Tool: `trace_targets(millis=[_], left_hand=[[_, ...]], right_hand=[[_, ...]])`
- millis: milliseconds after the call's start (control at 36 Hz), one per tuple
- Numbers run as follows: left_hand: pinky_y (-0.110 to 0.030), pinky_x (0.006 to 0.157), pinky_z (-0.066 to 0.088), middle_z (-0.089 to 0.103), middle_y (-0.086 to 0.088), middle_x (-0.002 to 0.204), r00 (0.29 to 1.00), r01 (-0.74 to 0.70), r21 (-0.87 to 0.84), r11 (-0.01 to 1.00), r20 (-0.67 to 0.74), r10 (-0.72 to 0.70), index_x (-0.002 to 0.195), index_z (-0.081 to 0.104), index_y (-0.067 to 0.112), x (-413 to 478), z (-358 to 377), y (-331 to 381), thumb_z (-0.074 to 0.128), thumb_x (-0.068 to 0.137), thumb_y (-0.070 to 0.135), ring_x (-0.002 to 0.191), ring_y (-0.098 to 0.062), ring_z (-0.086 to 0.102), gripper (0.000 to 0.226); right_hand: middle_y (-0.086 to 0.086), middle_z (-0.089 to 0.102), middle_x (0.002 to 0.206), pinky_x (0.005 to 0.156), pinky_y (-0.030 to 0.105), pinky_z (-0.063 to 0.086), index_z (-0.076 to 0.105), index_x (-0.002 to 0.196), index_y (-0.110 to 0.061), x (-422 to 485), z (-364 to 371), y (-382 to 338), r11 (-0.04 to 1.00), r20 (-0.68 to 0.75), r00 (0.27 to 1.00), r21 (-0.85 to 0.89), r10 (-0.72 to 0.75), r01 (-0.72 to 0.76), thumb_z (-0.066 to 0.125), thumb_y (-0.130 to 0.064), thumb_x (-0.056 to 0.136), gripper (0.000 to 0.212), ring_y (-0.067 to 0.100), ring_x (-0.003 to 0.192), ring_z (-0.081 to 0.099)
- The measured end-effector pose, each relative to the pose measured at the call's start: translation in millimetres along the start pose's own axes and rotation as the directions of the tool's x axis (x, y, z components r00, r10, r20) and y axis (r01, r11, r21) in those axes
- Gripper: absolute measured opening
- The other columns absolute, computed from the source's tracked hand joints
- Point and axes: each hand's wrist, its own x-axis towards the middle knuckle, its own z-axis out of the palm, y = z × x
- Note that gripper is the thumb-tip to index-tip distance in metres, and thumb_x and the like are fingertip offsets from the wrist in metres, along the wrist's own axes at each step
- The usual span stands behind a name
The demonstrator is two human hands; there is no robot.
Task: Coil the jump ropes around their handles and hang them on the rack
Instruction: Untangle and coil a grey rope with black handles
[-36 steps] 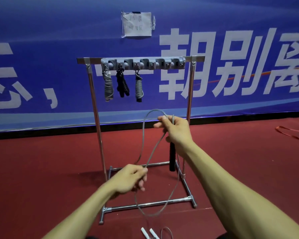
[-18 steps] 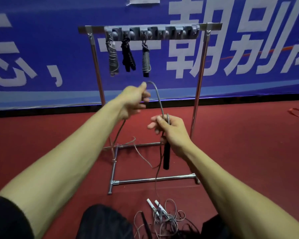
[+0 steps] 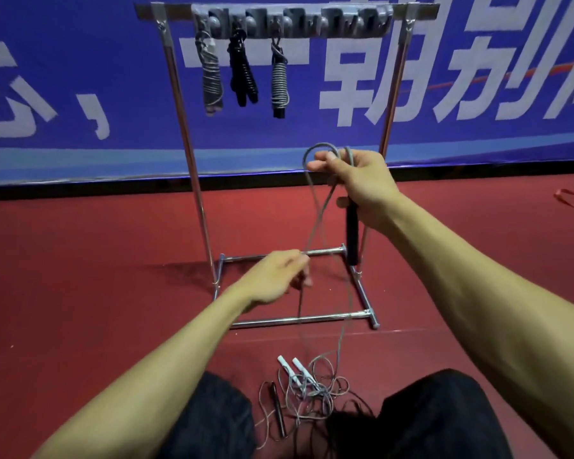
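Grey cord runs between both hands. The right hand (image 3: 355,180) is raised at about one o'clock from the middle of the view, its forearm reaching in from four o'clock with the back of the hand turned to the camera. Its fingers are curled round the top of a black handle (image 3: 352,240), which hangs straight down below the fist. Thumb and forefinger also pinch a small loop of the grey rope (image 3: 315,207) that arches just above the knuckles.

From that loop two strands slant down toward seven o'clock to the left hand (image 3: 275,276), which sits lower, near the centre, its forearm coming up from seven o'clock. Its fingers are bent inward and nip the rope at the fingertips – they are blurred, so the exact hold is hard to read. Below it the cord drops on toward six o'clock.

The chrome rack (image 3: 193,167) stands at twelve o'clock on the red floor (image 3: 80,260), in front of a blue banner (image 3: 80,77). Three wound ropes (image 3: 242,77) hang side by side from hooks at the left end of its top bar.

At six o'clock, between the person's dark-trousered knees (image 3: 212,422), lies a tangle of loose ropes (image 3: 325,389) – two white handles (image 3: 292,371) at its far edge, a slim black one (image 3: 278,414) on its left.
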Motion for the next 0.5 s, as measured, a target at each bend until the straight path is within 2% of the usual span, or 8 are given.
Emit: trace_targets(millis=[56,139,222,278,306,361,444,500], left_hand=[[-0.026,0.061,0.051,0.061,-0.001,0.062,0.991,0.03,-0.208,0.978,-0.121,-0.056,0.075,0.052,0.014,0.4,-9.7,5.8,0.038,0.105,0.024,0.064,-0.021,0.062,0.034],[-0.032,0.063,0.053,0.053,0.0,0.058,0.959,-0.029,-0.576,0.817,-0.245,-0.139,0.073,0.047,0.016,14.7,-26.3,34.2,0.037,0.105,0.031,0.058,-0.021,0.06,0.036],[-0.032,0.06,0.058,0.057,-0.001,0.059,0.972,-0.103,-0.706,0.7,-0.222,-0.081,0.073,0.048,0.014,32.4,-42.3,77.3,0.037,0.105,0.034,0.06,-0.022,0.062,0.038],[-0.033,0.057,0.059,0.061,-0.003,0.058,0.976,-0.142,-0.753,0.642,-0.215,-0.036,0.073,0.049,0.011,43.2,-51.7,108.0,0.038,0.105,0.033,0.063,-0.023,0.066,0.04],[-0.034,0.057,0.059,0.063,-0.004,0.059,0.975,-0.165,-0.772,0.614,-0.223,-0.018,0.073,0.05,0.01,48.0,-57.2,122.3,0.037,0.105,0.033,0.066,-0.025,0.067,0.041],[-0.037,0.059,0.059,0.066,-0.006,0.068,0.955,-0.237,-0.74,0.63,-0.296,0.011,0.075,0.052,0.009,55.6,-71.2,144.0,0.036,0.105,0.033,0.074,-0.029,0.067,0.042],[-0.036,0.063,0.059,0.065,-0.007,0.09,0.908,-0.266,-0.544,0.796,-0.418,0.017,0.085,0.057,0.009,60.3,-88.0,146.7,0.035,0.106,0.033,0.084,-0.029,0.066,0.039],[-0.033,0.062,0.057,0.059,-0.004,0.089,0.906,-0.2,-0.398,0.895,-0.423,0.015,0.086,0.056,0.013,56.6,-84.2,125.0,0.037,0.105,0.034,0.078,-0.022,0.062,0.034]], right_hand=[[-0.009,0.072,0.091,0.049,0.02,0.035,0.068,0.107,-0.019,-0.6,-7.9,9.9,0.991,-0.026,1.0,-0.135,-0.01,0.006,0.055,-0.032,0.099,0.02,0.002,0.06,0.049],[0.005,0.072,0.1,0.05,0.021,0.034,0.069,0.095,-0.021,-11.2,-2.9,32.7,0.99,0.016,0.999,-0.137,0.028,-0.026,0.053,-0.041,0.098,0.026,0.01,0.068,0.042],[0.013,0.073,0.102,0.055,0.024,0.037,0.071,0.093,-0.02,-25.6,17.5,58.8,0.996,0.1,0.994,-0.077,0.048,-0.04,0.054,-0.037,0.098,0.024,0.012,0.073,0.044],[0.008,0.075,0.096,0.059,0.023,0.039,0.071,0.09,-0.02,-34.3,31.2,75.3,1.0,0.136,0.991,0.0,0.019,-0.019,0.055,-0.026,0.099,0.019,0.011,0.075,0.047],[0.003,0.075,0.091,0.056,0.021,0.038,0.071,0.089,-0.02,-37.7,36.7,81.6,0.997,0.134,0.991,0.075,0.018,-0.028,0.055,-0.022,0.099,0.019,0.009,0.072,0.048],[-0.001,0.072,0.077,0.047,0.02,0.031,0.07,0.086,-0.016,-42.7,42.3,90.5,0.963,0.087,0.996,0.266,0.033,-0.055,0.054,-0.016,0.099,0.021,0.008,0.06,0.046],[0.0,0.062,0.061,0.042,0.019,0.025,0.067,0.081,-0.008,-39.4,38.8,92.6,0.9,-0.021,0.999,0.436,0.029,-0.017,0.052,-0.01,0.1,0.024,0.007,0.047,0.042],[0.0,0.06,0.059,0.041,0.018,0.024,0.065,0.082,-0.007,-30.3,34.3,84.0,0.882,-0.052,0.999,0.471,0.015,0.012,0.051,-0.01,0.1,0.024,0.007,0.045,0.041]])
